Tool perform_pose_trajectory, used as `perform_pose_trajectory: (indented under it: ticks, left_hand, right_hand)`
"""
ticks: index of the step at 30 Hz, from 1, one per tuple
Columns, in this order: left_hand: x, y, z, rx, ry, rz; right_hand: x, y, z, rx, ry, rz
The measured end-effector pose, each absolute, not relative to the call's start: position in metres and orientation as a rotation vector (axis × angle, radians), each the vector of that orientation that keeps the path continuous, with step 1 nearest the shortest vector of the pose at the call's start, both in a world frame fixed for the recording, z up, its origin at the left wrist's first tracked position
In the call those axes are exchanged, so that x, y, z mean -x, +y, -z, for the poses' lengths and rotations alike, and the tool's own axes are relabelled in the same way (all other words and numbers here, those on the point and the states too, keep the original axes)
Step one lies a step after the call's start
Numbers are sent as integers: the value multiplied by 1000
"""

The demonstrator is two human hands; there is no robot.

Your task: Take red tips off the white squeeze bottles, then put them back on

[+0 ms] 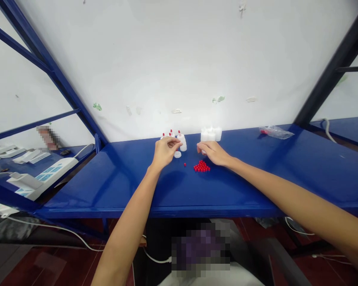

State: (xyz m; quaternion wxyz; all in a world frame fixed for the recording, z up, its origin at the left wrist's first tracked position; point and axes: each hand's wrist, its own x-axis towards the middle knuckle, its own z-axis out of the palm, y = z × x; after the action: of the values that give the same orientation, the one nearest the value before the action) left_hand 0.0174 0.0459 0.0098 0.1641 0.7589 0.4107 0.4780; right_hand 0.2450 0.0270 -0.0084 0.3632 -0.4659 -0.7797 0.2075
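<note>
My left hand (166, 151) is held above the blue table with thumb and fingertips pinched together; what is between them, if anything, is too small to tell. Just under its fingertips is a white round piece (178, 154) with a bit of red at its top. Behind that hand stand several white bottles (182, 142) with red tips. My right hand (213, 152) is closed with curled fingers near the white bottles without red tips (209, 136); whatever it grips is hidden. Nearer me lie a pile of small red caps (201, 167) and one single red cap (185, 164).
The blue table (241, 182) runs along a white wall between blue metal posts. A clear plastic bag (276, 132) with something red inside lies at the right back. On the left are a white power strip (52, 174) and cables.
</note>
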Motion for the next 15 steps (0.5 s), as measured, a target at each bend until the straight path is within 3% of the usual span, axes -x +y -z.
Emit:
perform_pose_trajectory:
  ticks: [5,15]
  left_hand:
    - [-48,31,-1,-2222,750,-1313]
    - [-59,27,8,-2266,740,-1216]
  right_hand:
    - [-239,20,4,969,-2046,-688]
    - [-234,12,2,936,-2104,-625]
